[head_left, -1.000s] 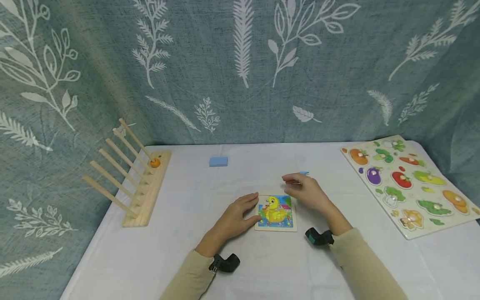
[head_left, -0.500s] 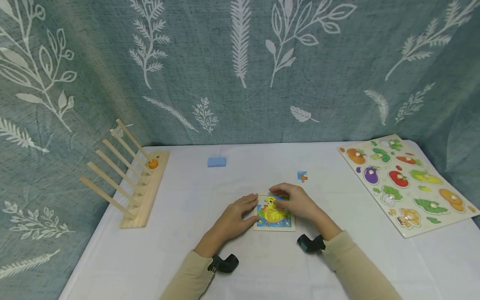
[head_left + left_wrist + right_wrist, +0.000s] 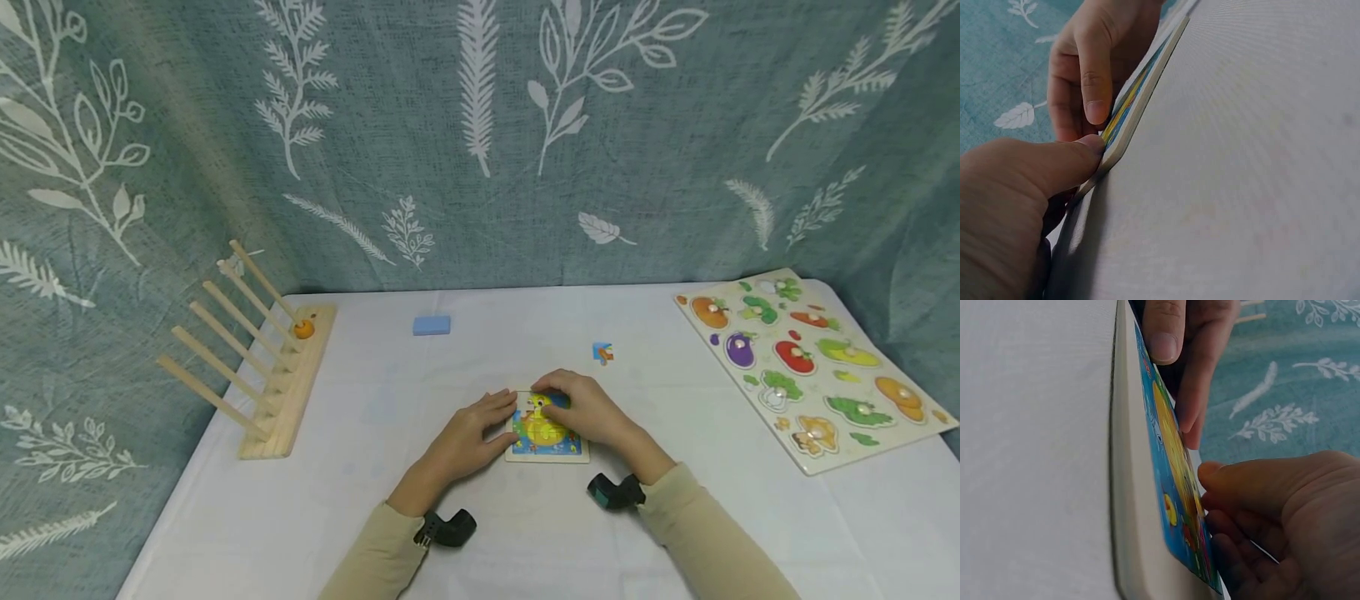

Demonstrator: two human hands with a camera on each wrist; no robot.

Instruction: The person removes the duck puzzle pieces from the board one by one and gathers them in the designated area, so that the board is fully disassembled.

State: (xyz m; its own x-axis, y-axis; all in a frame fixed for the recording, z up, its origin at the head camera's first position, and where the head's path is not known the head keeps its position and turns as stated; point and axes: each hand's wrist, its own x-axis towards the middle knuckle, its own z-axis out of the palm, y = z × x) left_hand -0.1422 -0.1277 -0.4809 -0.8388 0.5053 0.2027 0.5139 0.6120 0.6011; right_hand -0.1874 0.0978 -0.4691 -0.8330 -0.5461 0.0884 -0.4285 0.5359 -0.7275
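Note:
A square puzzle board (image 3: pixel 547 447) with a yellow duck picture lies on the white cloth, in the middle of the head view. Along its left edge rests my left hand (image 3: pixel 468 437), fingers extended toward the top left corner and the thumb at the rim. My right hand (image 3: pixel 588 408) comes from the right, thumb and bent fingers on the upper part of the picture; I cannot tell whether a piece is between the fingertips. In the right wrist view the right thumb (image 3: pixel 1241 478) is at the picture's surface. A loose blue and orange puzzle piece (image 3: pixel 603 353) lies behind the right hand.
A wooden stand (image 3: pixel 300 400) with several slanting pegs and an orange bead (image 3: pixel 303 329) stands at the left. A blue block (image 3: pixel 432 326) lies near the back edge. At the right is a large vegetable knob puzzle (image 3: pixel 810 421). A patterned curtain (image 3: pixel 420 133) hangs behind the table.
My right hand has moved left and toward me, from beside the board onto its upper part, uncovering the loose piece behind it. My left hand keeps its place at the board's edge.

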